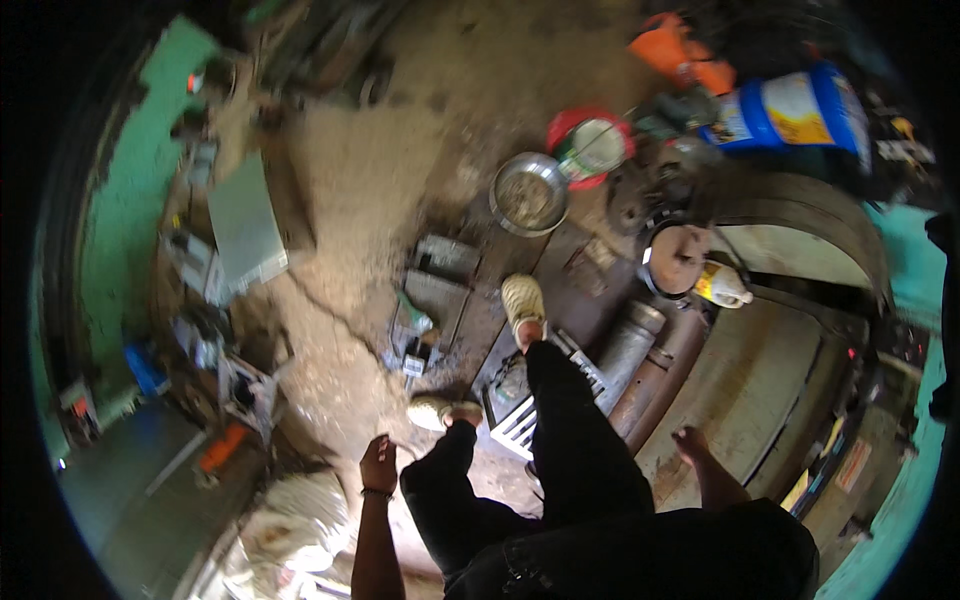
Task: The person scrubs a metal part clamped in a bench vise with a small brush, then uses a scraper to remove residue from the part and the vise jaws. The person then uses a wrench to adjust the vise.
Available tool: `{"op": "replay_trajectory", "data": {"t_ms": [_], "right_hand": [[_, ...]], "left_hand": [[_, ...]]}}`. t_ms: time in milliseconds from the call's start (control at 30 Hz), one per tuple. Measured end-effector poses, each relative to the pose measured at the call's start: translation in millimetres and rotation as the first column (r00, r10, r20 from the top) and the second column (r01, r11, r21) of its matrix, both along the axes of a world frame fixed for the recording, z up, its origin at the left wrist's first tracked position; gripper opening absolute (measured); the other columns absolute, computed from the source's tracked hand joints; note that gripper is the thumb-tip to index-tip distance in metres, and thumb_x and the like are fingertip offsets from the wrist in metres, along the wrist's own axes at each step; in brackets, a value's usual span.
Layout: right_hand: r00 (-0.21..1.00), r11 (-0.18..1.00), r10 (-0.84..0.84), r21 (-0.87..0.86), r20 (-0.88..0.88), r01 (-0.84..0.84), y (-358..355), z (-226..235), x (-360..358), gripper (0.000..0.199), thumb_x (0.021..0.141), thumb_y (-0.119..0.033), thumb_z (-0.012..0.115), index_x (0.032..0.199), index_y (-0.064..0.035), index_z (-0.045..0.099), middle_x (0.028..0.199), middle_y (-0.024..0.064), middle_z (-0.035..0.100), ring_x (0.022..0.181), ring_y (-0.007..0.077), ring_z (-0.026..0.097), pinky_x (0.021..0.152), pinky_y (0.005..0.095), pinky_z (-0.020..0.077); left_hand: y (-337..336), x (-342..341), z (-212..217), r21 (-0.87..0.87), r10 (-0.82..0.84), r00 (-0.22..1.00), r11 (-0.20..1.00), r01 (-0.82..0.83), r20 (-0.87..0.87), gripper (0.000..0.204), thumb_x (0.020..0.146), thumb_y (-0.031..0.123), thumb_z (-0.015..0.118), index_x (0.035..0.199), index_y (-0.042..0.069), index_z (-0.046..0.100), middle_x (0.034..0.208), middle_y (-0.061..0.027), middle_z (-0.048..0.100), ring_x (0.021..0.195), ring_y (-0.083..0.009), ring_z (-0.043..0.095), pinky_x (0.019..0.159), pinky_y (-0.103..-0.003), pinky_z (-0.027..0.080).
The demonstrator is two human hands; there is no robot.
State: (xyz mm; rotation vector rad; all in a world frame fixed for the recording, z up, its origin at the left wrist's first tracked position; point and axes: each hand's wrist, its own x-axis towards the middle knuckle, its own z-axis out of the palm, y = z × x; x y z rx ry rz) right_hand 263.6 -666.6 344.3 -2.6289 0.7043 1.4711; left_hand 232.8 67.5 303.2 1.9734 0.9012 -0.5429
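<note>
both hands are empty here. left hand (378, 463) hangs over the dirt floor (340, 250) with its fingers loosely curled on nothing, just left of the shoe (432, 411) and near a pale sack (300, 520). right hand (690, 440) hovers beside a rusty pipe (655, 375), too blurry to tell how far its fingers are spread. steel bowl (528, 194) sits well ahead.

Lighting: uneven daylight, brightest on the dirt floor (380, 190) at upper centre; lower corners shadowed. Quality: slight motion blur throughout; strong fisheye bending and black vignette observed at the rim.
</note>
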Motion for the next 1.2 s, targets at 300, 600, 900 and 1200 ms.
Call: {"op": "replay_trajectory", "data": {"t_ms": [300,600,900,1200], "right_hand": [[0.985,0.965,-0.166,0.213,0.037,0.154,11,111,-56,0.055,0.088,-0.059,0.065,0.109,-0.0087,0.073,0.107,0.0148,0.073,0.104,0.0352,0.068,0.092,0.0432,0.0523],[0.807,0.859,-0.480,0.370,0.343,0.354,-50,191,182,0.040,0.091,-0.038,0.069,0.116,-0.0073,0.070,0.108,0.0185,0.073,0.101,0.0316,0.070,0.089,0.0388,0.0529],[0.741,0.921,-0.388,0.206,0.548,0.329,-95,252,245,0.054,0.090,-0.048,0.068,0.127,-0.0089,0.064,0.116,0.0205,0.069,0.106,0.0360,0.067,0.090,0.0431,0.0522],[0.670,0.774,-0.607,0.129,0.427,0.620,-40,235,152,0.059,0.086,-0.053,0.071,0.126,-0.0100,0.067,0.118,0.0189,0.070,0.111,0.0348,0.065,0.097,0.0420,0.0498]], "left_hand": [[116,72,113,0.431,-0.084,0.996,0.899,0.083,-0.016,0.033,0.095,0.030,0.055,0.112,0.006,0.069,0.102,-0.0178,0.072,0.094,-0.0337,0.069,0.081,-0.042,0.056],[24,176,128,0.151,-0.009,0.852,0.985,-0.082,0.523,0.030,0.085,0.021,0.067,0.108,0.003,0.063,0.086,-0.0134,0.066,0.075,-0.0288,0.061,0.071,-0.039,0.052],[-17,280,164,0.257,-0.318,0.941,0.906,0.336,-0.113,0.040,0.099,0.036,0.052,0.129,0.012,0.062,0.108,-0.0173,0.071,0.105,-0.0276,0.066,0.099,-0.039,0.048],[-18,478,102,0.455,-0.696,0.718,0.650,0.608,0.034,0.055,0.095,0.043,0.057,0.134,0.004,0.055,0.119,-0.0232,0.067,0.119,-0.0336,0.059,0.108,-0.041,0.042]]}}
